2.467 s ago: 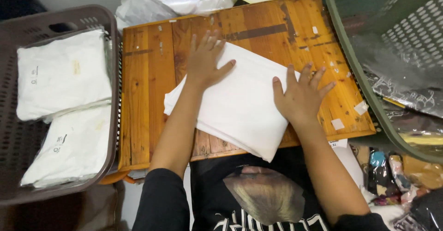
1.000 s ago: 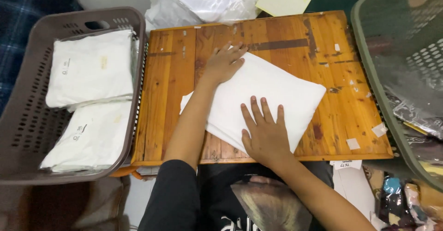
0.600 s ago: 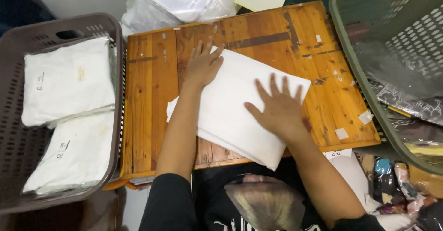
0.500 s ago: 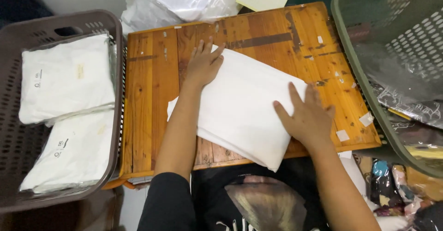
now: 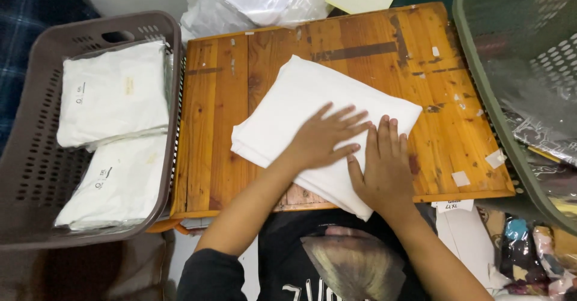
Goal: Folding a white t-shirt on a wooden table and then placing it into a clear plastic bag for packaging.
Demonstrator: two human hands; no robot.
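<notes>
Both hands have slid together since 0.5 s ago, left hand point(image 5: 321, 141) & right hand point(image 5: 383, 172) now flat, fingers spread, gripping nothing, on folded white cloth point(image 5: 312, 105) mid wooden table point(image 5: 210, 126), bare wood all round, brown basket point(image 5: 36, 175) at left edge, green basket point(image 5: 481, 66) at right.

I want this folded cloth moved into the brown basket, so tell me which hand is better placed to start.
Probably the left hand: it lies flat on the folded white cloth nearer the brown basket. The right hand presses the cloth's near right edge, farther away.
</notes>
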